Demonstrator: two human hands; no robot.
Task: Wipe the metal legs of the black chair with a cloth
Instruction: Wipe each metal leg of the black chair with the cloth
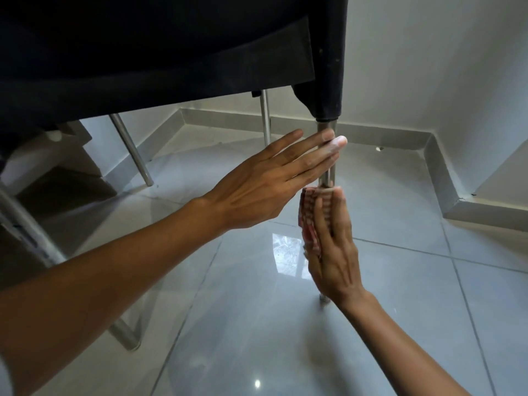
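The black chair (160, 50) fills the upper left, seen from low down. Its nearest metal leg (325, 125) drops from the right corner to the floor. My right hand (333, 244) presses a red-and-white checked cloth (308, 221) against the middle of this leg, fingers pointing up. My left hand (265, 184) reaches from the left with fingers straight, and its fingertips touch the leg just above the cloth. Two other metal legs (265, 118) (133, 151) stand further back, and a fourth leg (25, 230) is at the left edge.
Glossy grey floor tiles (285, 338) reflect light. A grey skirting board (385, 135) runs along the white walls (428, 67), which form a corner behind the chair and jut out at the right.
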